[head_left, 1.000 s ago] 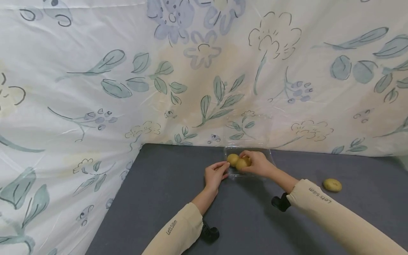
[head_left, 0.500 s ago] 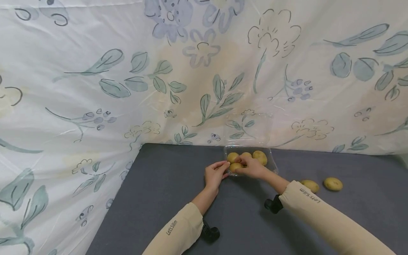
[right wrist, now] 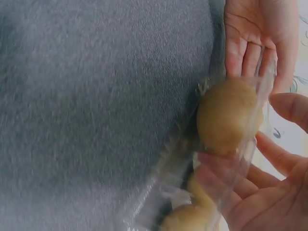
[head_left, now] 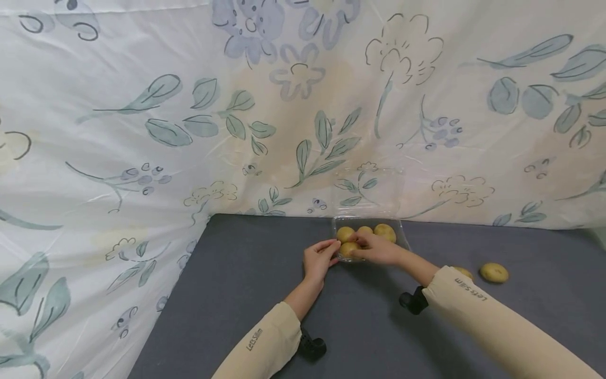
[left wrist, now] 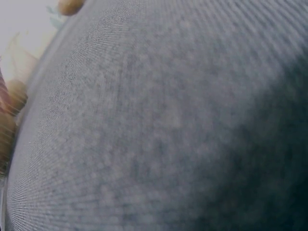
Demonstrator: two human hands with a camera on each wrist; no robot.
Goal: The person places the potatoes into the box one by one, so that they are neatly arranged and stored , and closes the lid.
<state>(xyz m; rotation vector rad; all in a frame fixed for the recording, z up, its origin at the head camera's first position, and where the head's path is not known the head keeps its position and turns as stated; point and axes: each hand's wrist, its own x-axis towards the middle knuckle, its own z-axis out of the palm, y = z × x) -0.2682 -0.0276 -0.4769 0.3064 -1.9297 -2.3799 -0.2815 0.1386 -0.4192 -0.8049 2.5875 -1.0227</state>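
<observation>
In the head view, a clear plastic clamshell box [head_left: 407, 243] stands at the table's back edge with its lid raised. Several potatoes lie inside, one at back left [head_left: 345, 234] and a larger one at right [head_left: 385, 232]. My left hand [head_left: 318, 262] holds the box's left rim between thumb and fingers. Over the box, my right hand [head_left: 379, 249] has its fingers spread beside the front-left potato [head_left: 349, 249]. The right wrist view shows that potato [right wrist: 227, 115] behind the clear wall, with the right thumb [right wrist: 291, 107] apart from it.
Two more potatoes lie on the dark table to the right: one in full view [head_left: 494, 272], the other [head_left: 464, 271] partly behind the right sleeve [head_left: 478, 295]. A floral cloth [head_left: 284, 131] hangs behind the table and along its left side.
My right hand placed a potato at the box's front left, then its forearm drew slightly right. The others in the box came into view. The left hand stays on the rim.
</observation>
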